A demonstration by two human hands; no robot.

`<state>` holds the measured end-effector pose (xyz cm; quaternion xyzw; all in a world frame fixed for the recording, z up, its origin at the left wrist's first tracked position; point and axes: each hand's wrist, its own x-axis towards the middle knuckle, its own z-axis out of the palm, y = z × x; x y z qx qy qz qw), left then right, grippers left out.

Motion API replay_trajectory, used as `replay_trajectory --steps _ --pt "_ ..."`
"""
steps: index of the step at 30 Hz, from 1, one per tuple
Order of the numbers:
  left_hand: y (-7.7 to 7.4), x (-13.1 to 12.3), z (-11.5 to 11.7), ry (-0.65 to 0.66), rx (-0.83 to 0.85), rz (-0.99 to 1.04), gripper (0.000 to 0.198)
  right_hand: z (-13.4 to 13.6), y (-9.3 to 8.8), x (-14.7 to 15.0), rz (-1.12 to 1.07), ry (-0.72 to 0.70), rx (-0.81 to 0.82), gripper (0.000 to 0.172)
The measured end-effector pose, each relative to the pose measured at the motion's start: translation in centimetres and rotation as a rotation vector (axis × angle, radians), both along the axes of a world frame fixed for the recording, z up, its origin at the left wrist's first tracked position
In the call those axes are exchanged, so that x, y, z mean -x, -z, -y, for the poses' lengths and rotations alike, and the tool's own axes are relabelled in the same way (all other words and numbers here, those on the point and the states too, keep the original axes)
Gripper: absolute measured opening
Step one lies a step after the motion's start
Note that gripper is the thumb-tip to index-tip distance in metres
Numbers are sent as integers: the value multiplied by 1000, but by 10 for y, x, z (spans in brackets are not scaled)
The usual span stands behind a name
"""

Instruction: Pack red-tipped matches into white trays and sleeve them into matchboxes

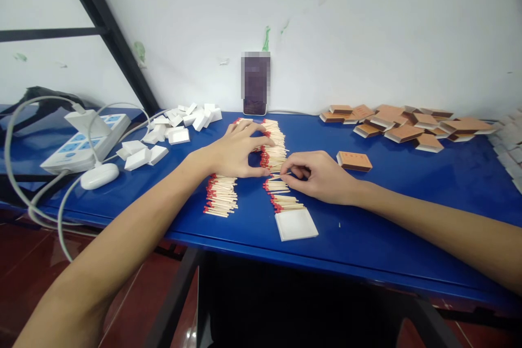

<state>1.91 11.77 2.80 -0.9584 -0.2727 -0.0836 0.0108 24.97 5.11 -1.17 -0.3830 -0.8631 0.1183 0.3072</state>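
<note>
Two long rows of red-headed matches lie on the blue table: a left row (222, 196) and a right row (275, 147). My left hand (240, 149) reaches over both, fingers apart and curved, its thumb beside the red heads of the right row. Part of the left row is hidden beneath it. On the other side, my right hand (312, 174) pinches the plain end of a match (277, 177) between thumb and fingertips. A separate small group of matches (289, 203) lies nearer me, touching an open white matchbox tray (297, 224).
One orange matchbox sleeve (354, 161) lies right of my right hand, with a heap of sleeves (402, 122) behind. White trays (178, 135) are scattered back left. A phone (255, 84) leans on the wall. A power strip (85, 144) with cables stands far left.
</note>
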Motion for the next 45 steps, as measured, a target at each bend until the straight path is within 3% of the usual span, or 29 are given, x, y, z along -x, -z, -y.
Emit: replay_trajectory --steps 16,45 --pt "1 0 0 10 17 3 74 1 0 -1 14 -27 19 12" --pt "1 1 0 -4 27 -4 75 7 -3 -2 69 -132 -117 19"
